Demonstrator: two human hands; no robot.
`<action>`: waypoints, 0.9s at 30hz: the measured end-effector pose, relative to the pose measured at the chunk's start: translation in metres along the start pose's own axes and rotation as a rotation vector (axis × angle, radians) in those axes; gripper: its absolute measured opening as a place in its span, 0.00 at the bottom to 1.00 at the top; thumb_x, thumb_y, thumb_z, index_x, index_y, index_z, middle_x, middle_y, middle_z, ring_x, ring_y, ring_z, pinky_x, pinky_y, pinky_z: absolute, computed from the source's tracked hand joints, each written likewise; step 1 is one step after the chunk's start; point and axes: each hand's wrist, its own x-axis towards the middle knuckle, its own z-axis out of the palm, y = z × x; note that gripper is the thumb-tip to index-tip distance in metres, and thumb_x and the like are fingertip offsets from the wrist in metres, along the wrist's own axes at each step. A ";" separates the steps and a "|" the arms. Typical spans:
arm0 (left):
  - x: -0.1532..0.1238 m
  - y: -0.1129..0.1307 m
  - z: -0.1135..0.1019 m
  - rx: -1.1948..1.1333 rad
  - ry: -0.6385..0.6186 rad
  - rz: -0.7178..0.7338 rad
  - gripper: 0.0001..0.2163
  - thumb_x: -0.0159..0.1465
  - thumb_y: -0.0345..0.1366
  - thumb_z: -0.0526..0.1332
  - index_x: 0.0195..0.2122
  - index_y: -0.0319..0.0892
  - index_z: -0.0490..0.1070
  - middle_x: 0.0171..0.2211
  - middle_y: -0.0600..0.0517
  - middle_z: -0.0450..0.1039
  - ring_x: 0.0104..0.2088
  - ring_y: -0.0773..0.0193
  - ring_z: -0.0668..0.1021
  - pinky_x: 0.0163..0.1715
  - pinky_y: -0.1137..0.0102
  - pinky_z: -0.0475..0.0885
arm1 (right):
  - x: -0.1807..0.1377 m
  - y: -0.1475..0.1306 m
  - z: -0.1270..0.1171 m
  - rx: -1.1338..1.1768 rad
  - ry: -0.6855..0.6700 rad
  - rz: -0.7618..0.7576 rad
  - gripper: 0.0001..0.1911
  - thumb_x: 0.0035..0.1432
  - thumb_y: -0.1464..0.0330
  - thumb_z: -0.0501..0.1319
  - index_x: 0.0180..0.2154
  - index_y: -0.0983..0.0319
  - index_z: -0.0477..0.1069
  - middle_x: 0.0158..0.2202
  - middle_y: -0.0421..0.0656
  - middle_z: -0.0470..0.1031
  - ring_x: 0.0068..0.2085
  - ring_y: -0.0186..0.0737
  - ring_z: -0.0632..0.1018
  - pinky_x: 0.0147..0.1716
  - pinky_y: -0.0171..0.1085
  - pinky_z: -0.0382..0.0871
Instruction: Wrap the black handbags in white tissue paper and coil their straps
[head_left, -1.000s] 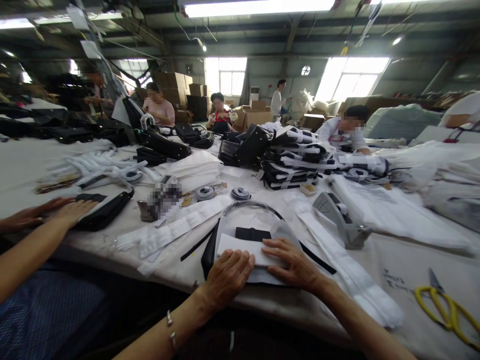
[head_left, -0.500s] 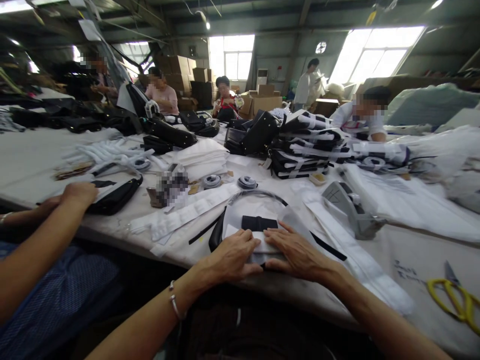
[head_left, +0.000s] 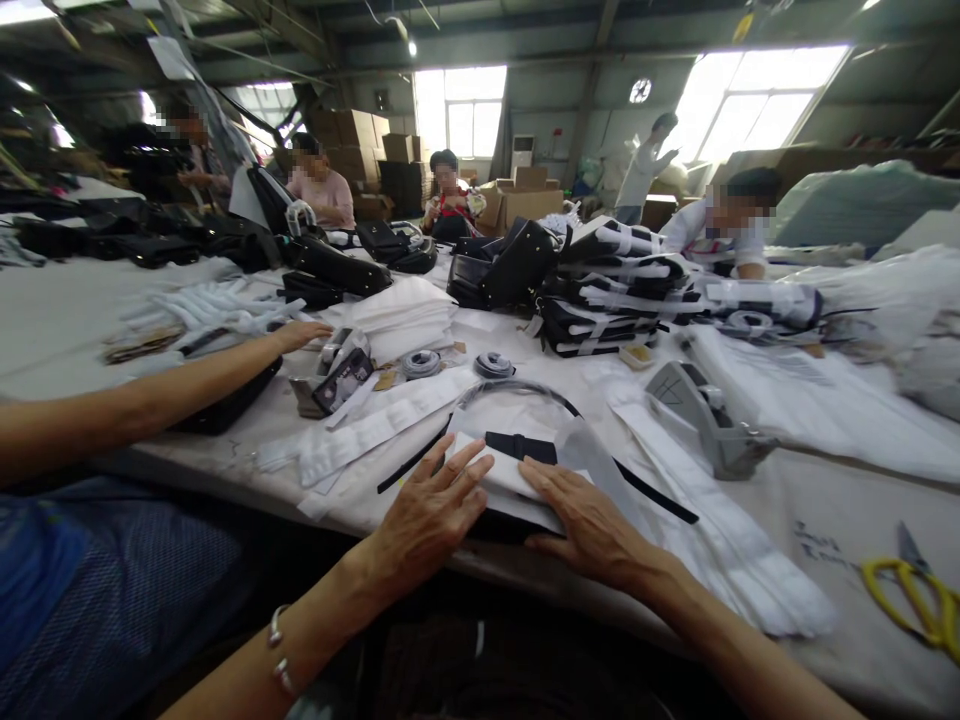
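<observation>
A black bag [head_left: 517, 447] wrapped in white paper [head_left: 501, 477] lies on the table edge in front of me. My left hand [head_left: 429, 505] lies flat on the paper's left side with its fingers spread. My right hand [head_left: 586, 518] presses flat on the right side, fingers stretched out. A thin black strap [head_left: 654, 492] runs out from under the bag to the right. Neither hand holds anything.
A co-worker's arm [head_left: 187, 382] on my left reaches across to a tape dispenser [head_left: 336, 375]. A grey tape dispenser [head_left: 701, 415] stands right of the bag, yellow scissors [head_left: 911, 598] at far right. Stacked black bags [head_left: 600, 290], white paper strips [head_left: 375, 425] and other workers fill the back.
My hands have slid apart and flattened on the paper, fingers now spread. The co-worker's arm has left the black pouch and stretched right toward the tape dispenser.
</observation>
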 end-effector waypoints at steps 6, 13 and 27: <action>-0.012 -0.003 0.020 0.038 -0.129 -0.167 0.08 0.67 0.26 0.57 0.33 0.40 0.75 0.55 0.45 0.71 0.60 0.52 0.70 0.61 0.54 0.64 | 0.001 0.003 0.008 -0.028 -0.011 -0.029 0.39 0.55 0.68 0.66 0.66 0.57 0.56 0.65 0.51 0.62 0.63 0.53 0.66 0.61 0.55 0.62; -0.030 0.013 0.034 0.039 -0.180 -0.063 0.04 0.68 0.26 0.56 0.38 0.38 0.70 0.49 0.42 0.72 0.51 0.55 0.74 0.54 0.58 0.68 | 0.001 -0.005 0.007 -0.071 -0.023 -0.033 0.35 0.55 0.62 0.67 0.63 0.57 0.61 0.64 0.51 0.64 0.62 0.56 0.67 0.60 0.58 0.61; 0.051 0.018 0.014 -0.169 -0.476 -0.155 0.06 0.67 0.28 0.56 0.44 0.38 0.68 0.40 0.46 0.75 0.41 0.56 0.78 0.43 0.63 0.74 | 0.010 -0.012 -0.001 -0.067 -0.063 -0.066 0.33 0.56 0.55 0.68 0.59 0.60 0.64 0.59 0.54 0.69 0.58 0.56 0.71 0.56 0.54 0.67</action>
